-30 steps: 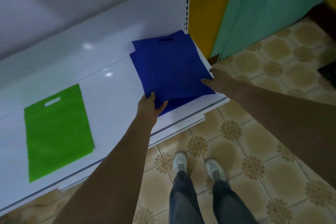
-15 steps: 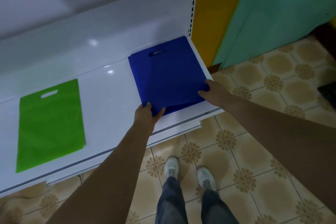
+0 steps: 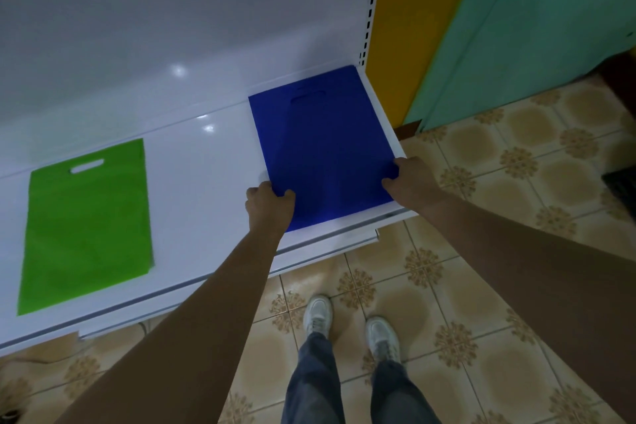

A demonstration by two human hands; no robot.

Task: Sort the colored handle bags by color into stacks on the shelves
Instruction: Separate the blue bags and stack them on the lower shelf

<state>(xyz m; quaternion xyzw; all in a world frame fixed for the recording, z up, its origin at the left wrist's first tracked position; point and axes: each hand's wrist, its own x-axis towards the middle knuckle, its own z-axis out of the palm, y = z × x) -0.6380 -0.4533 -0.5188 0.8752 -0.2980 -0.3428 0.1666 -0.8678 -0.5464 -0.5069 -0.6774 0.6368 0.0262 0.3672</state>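
Glossy white metal shelf (image 3: 192, 162) under both hands. Flat blue rectangular fabric handle bag (image 3: 323, 148) lies at its right end, stretching away from the fingers. Flat green rectangular fabric handle bag (image 3: 86, 224) lies well left of them. Left hand (image 3: 270, 205) pinches the blue bag's near-left corner, fingers curled; right hand (image 3: 411, 182) pinches its near-right corner.

Glossy white shelf (image 3: 206, 182) with a white back panel (image 3: 172, 27), pale light spots mirrored in both. Slotted white upright (image 3: 370, 3) at the shelf's right end. Beyond it, yellow panel (image 3: 413, 10), then teal wall (image 3: 550, 27). Beige floor tiles (image 3: 499, 286) with brown flower medallions below the front edge. Dim lighting.
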